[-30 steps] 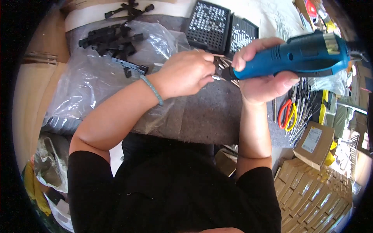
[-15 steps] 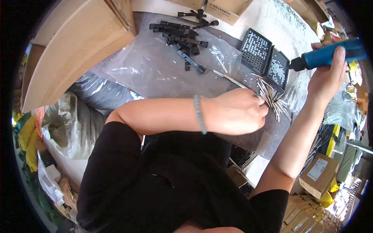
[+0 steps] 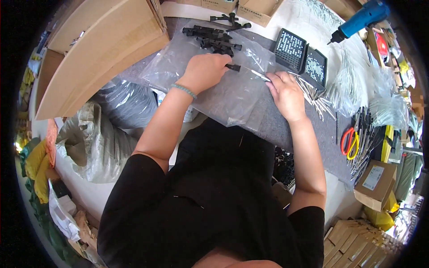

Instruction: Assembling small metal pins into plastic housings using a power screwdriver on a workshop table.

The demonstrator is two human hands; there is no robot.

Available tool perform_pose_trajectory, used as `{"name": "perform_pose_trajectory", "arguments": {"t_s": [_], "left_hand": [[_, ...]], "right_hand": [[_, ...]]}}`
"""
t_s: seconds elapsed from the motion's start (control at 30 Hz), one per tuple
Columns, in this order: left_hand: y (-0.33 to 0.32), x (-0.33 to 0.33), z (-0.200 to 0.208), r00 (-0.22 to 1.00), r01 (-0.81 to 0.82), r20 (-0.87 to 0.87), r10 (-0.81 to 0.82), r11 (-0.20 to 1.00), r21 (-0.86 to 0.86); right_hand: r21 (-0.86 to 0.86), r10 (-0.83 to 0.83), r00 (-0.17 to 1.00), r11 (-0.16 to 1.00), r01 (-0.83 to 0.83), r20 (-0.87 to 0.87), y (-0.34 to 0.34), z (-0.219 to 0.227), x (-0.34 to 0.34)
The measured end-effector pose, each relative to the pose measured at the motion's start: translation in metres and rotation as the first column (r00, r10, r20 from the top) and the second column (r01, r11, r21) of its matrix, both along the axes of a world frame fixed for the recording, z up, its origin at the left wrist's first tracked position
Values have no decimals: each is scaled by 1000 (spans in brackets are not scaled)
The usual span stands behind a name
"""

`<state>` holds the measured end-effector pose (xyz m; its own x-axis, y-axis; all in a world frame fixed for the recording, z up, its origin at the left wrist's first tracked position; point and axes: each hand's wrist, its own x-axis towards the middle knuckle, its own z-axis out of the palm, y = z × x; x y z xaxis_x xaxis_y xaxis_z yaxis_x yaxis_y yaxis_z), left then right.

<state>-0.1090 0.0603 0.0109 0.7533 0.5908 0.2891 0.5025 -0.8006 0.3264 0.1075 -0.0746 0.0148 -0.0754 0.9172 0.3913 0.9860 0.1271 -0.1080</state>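
Note:
My left hand (image 3: 206, 73), closed, grips a black tubular part (image 3: 233, 67) whose end sticks out past the fingers over the clear plastic sheet. Facing it, my right hand (image 3: 288, 96) pinches a slim metal rod (image 3: 259, 75) that points left toward the black part. Just right of that hand lies a loose pile of metal rods (image 3: 316, 100). More black parts (image 3: 208, 33) are heaped beyond my left hand. A blue electric screwdriver (image 3: 363, 21) is at the upper right, tilted bit-down, with no hand on it.
Behind my right hand sits an open black case (image 3: 290, 51) with small white pieces in its holes. Scissors (image 3: 349, 143) with red and yellow handles lie at the right, by dark thin rods (image 3: 365, 145). A large cardboard box (image 3: 103, 58) stands left; bagged pieces (image 3: 351, 85) lie right.
My right hand has let go of the screwdriver, come left and pinched a rod. My left hand has moved from the rod pile up and left, onto a black part.

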Motion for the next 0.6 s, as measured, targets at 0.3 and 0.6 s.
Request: {"name": "perform_pose_trajectory", "arguments": {"t_s": [0.3, 0.6], "left_hand": [[-35, 1, -4, 770, 200, 612, 178, 844, -497], [-61, 24, 0, 308, 718, 592, 745, 226, -658]], "right_hand": [[132, -143, 901, 968, 214, -410, -48, 28, -28], [-7, -215, 861, 971, 239, -461, -95, 28, -58]]}}
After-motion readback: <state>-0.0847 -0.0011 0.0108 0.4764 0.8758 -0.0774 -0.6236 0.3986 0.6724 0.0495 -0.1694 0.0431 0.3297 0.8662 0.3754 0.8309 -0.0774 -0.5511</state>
